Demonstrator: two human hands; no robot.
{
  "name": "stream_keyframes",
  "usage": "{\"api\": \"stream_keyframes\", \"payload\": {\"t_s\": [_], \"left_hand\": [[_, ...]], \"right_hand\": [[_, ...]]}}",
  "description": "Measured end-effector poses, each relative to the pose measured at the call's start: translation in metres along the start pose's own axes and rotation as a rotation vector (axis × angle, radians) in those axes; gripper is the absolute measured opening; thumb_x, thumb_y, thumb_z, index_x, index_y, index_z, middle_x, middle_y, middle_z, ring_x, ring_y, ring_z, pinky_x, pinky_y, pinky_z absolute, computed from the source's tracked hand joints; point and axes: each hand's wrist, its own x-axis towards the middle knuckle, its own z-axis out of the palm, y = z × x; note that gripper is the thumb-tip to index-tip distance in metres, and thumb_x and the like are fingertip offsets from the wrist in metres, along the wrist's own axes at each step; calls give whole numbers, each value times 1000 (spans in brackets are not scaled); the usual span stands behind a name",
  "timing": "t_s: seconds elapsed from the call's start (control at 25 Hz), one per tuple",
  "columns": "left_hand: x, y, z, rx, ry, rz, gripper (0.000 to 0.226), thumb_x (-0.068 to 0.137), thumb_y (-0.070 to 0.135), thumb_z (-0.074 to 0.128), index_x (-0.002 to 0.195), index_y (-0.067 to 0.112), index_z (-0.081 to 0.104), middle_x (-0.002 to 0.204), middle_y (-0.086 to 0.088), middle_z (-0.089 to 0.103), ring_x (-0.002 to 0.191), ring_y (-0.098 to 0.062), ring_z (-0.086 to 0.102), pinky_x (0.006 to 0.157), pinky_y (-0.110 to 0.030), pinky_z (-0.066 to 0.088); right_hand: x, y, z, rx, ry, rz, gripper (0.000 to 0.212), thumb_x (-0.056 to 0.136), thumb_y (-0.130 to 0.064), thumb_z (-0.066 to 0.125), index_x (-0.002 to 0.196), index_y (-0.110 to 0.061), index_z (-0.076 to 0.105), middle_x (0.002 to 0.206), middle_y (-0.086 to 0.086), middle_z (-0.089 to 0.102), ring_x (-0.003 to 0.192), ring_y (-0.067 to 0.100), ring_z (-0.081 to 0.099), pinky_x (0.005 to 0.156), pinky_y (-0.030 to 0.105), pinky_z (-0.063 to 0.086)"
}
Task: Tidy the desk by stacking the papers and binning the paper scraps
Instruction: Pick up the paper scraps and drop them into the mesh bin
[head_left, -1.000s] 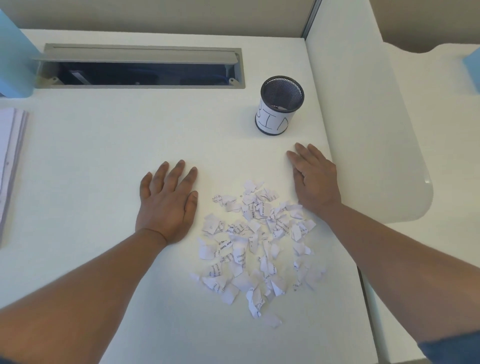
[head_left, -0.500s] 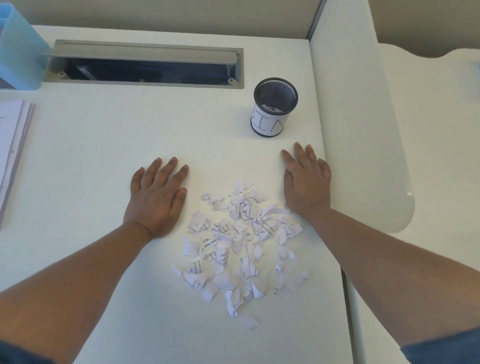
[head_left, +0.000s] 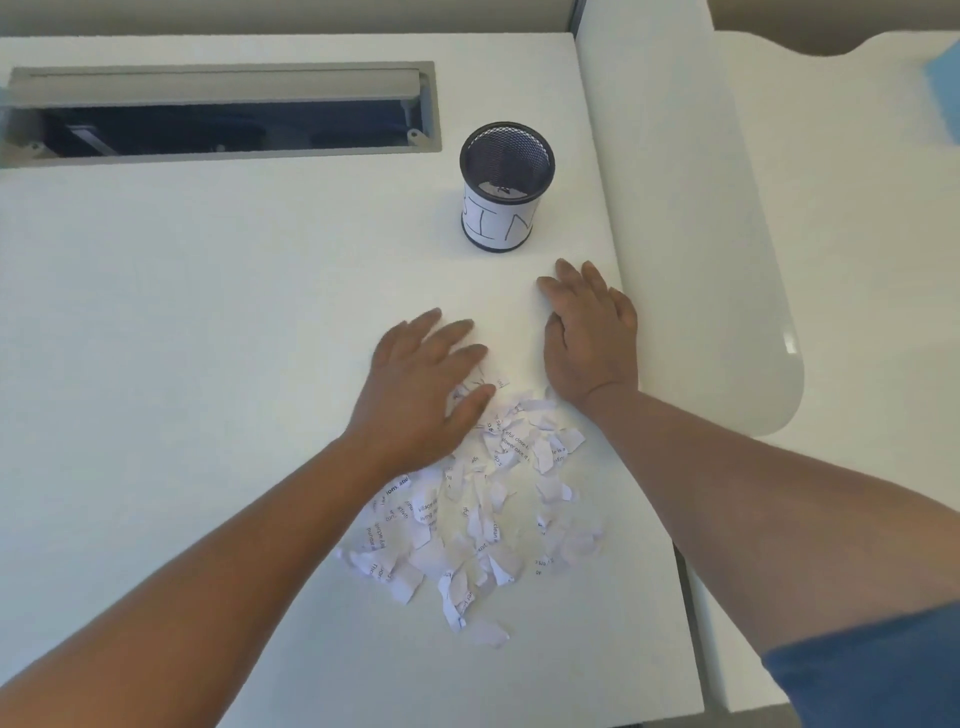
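Head view: left hand (head_left: 423, 387) spread flat over the far-left edge of the paper scraps (head_left: 480, 509); right hand (head_left: 589, 338) flat on the desk (head_left: 208, 322) beside them. Mesh bin (head_left: 503, 189) stands just beyond, open desk stretching left.

Matt white desk (head_left: 208, 312); black metal-mesh bin (head_left: 506, 187); torn printed paper scraps (head_left: 478, 519).

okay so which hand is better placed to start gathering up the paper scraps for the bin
Left, probably. The left hand already lies with spread fingers over the far edge of the paper scraps. The right hand rests flat on bare desk beside the pile, nearer the bin.
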Motion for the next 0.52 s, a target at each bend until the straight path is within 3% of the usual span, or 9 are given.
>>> {"api": "stream_keyframes", "payload": {"t_s": [0.12, 0.2, 0.36, 0.52], "left_hand": [[6, 28, 19, -22, -21, 385, 45, 98, 51, 53, 130, 22, 67, 141, 3, 62, 139, -27, 50, 111, -44, 41], [6, 34, 29, 6, -33, 487, 40, 98, 44, 59, 127, 19, 69, 137, 1, 65, 133, -27, 56, 106, -43, 46], [6, 28, 33, 87, 14, 517, 33, 100, 40, 57, 119, 19, 73, 135, 3, 66, 130, -25, 58, 105, -42, 47], [3, 14, 19, 51, 91, 410, 24, 97, 34, 60, 101, 20, 79, 120, 6, 74, 118, -24, 67, 95, -38, 52]], "right_hand": [[0, 1, 2, -32, 9, 0, 57, 92, -18, 32, 143, -22, 56, 160, -1, 43, 153, 26, 29, 120, 49, 22], [1, 0, 3, -46, 16, -1, 56, 93, -18, 32, 144, -22, 55, 160, -1, 43, 153, 26, 29, 120, 49, 23], [2, 2, 5, -52, 28, -1, 60, 92, -23, 26, 144, -23, 55, 160, -2, 43, 152, 26, 31, 120, 48, 24], [3, 0, 4, -69, 8, 1, 60, 91, -24, 26, 145, -23, 54, 160, -3, 42, 153, 24, 29, 120, 46, 21]]}}
